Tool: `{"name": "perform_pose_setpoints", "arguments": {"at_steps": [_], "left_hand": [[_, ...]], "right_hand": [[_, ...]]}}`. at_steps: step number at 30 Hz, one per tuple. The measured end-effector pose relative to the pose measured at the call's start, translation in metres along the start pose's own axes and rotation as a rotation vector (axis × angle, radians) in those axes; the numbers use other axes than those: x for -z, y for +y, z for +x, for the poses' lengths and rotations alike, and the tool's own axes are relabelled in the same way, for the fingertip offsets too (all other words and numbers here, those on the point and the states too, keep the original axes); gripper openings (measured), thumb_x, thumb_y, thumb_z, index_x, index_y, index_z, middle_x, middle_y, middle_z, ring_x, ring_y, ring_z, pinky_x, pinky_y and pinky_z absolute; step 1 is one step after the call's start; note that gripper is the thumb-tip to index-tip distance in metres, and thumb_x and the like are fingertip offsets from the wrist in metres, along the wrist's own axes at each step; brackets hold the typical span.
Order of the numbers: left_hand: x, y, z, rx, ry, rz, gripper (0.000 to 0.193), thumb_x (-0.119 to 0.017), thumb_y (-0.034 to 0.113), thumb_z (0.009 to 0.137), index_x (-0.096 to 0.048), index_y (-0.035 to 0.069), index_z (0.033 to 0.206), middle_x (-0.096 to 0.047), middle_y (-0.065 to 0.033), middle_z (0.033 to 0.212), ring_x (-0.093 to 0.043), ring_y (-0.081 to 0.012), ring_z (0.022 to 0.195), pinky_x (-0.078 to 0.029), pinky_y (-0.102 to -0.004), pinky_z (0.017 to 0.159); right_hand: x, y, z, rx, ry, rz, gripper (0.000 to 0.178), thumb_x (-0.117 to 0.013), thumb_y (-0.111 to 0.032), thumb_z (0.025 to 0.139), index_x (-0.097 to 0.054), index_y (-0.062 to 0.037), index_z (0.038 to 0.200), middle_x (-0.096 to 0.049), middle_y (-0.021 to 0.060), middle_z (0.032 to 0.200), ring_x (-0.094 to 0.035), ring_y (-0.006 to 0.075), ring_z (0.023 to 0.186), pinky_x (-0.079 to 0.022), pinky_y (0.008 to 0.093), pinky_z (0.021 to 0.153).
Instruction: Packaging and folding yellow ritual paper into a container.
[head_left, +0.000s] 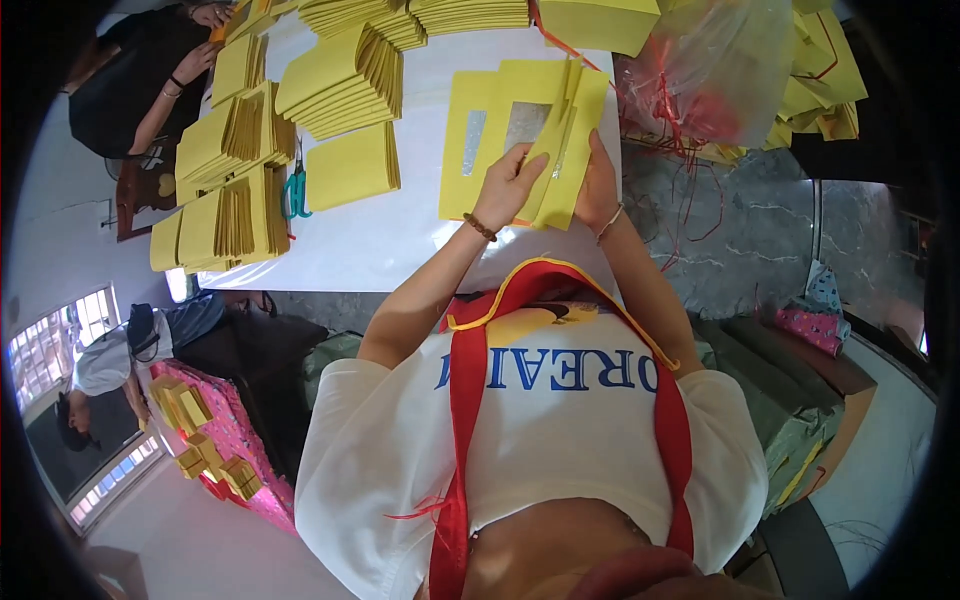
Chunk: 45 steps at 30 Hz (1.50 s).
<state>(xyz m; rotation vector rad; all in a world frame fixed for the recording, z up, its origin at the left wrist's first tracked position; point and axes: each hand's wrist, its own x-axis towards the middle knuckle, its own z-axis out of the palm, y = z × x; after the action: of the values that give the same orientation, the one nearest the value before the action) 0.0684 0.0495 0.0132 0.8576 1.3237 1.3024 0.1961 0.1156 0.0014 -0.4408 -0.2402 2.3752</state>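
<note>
Both my hands hold a small sheaf of yellow paper [572, 185] upright over the near right part of the white table. My left hand [510, 185] grips its left side, thumb across the front sheet. My right hand [597, 190] closes round its right edge, partly hidden behind the paper. Just left of it, yellow sheets with silver foil patches [461, 180] lie flat and overlap; the sheaf covers part of them. Further left is a folded yellow paper stack [352, 165], with teal-handled scissors [296, 195] beside it.
Fanned stacks of folded yellow paper [340, 80] fill the table's left and far side. A clear plastic bag [700, 75] with red string stands at the right edge. Another person's arm [165, 110] reaches in at the far left. Behind, a pink-covered table [225, 405] bears more yellow bundles.
</note>
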Motion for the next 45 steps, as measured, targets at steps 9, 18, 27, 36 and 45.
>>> {"name": "perform_pose_setpoints", "arguments": {"at_steps": [9,18,27,36,45], "left_hand": [[0.022,0.002,-0.001,-0.042,0.029,0.451,0.032,-0.056,0.028,0.083,-0.058,0.003,0.104,-0.061,-0.0128,0.076,-0.058,-0.0192,0.065,-0.046,-0.0288,0.061],[0.074,0.017,0.016,-0.016,0.268,1.341,0.076,-0.074,0.032,0.064,-0.032,0.003,0.121,-0.047,-0.0198,0.107,-0.051,-0.0359,0.092,-0.048,-0.0420,0.073],[0.077,0.010,0.022,0.171,0.349,0.965,0.087,-0.077,0.021,0.061,-0.024,0.003,0.127,-0.056,-0.0237,0.098,-0.056,-0.0393,0.092,-0.046,-0.0424,0.075],[0.091,-0.015,0.012,0.007,0.289,0.225,0.053,-0.061,-0.002,0.071,-0.042,-0.001,0.121,-0.060,-0.0127,0.097,-0.059,-0.0235,0.085,-0.046,-0.0307,0.078],[0.100,0.053,-0.001,-0.043,0.049,-0.534,0.039,-0.051,-0.010,0.078,-0.045,0.003,0.115,-0.058,-0.0102,0.105,-0.059,-0.0196,0.091,-0.052,-0.0335,0.078]], "right_hand": [[0.034,-0.004,-0.002,0.036,0.107,-0.311,0.032,-0.045,-0.029,0.090,-0.047,-0.0059,0.112,-0.056,0.0094,0.100,-0.057,0.0230,0.089,-0.047,0.0378,0.081],[0.061,-0.110,-0.060,0.020,0.083,-0.170,0.033,-0.045,-0.022,0.090,-0.048,-0.0020,0.116,-0.057,0.0115,0.111,-0.058,0.0251,0.098,-0.047,0.0377,0.085],[0.096,-0.105,-0.098,-0.032,0.159,-0.154,0.034,-0.045,-0.021,0.090,-0.048,0.0002,0.116,-0.057,0.0123,0.112,-0.057,0.0254,0.099,-0.047,0.0365,0.084],[0.103,-0.088,-0.102,-0.026,0.270,-0.211,0.032,-0.046,-0.018,0.089,-0.047,0.0002,0.116,-0.057,0.0106,0.109,-0.058,0.0230,0.096,-0.048,0.0351,0.083],[0.067,-0.073,-0.095,0.020,0.175,-0.381,0.032,-0.046,-0.013,0.088,-0.044,-0.0025,0.118,-0.055,0.0083,0.110,-0.057,0.0213,0.098,-0.049,0.0351,0.083]]}}
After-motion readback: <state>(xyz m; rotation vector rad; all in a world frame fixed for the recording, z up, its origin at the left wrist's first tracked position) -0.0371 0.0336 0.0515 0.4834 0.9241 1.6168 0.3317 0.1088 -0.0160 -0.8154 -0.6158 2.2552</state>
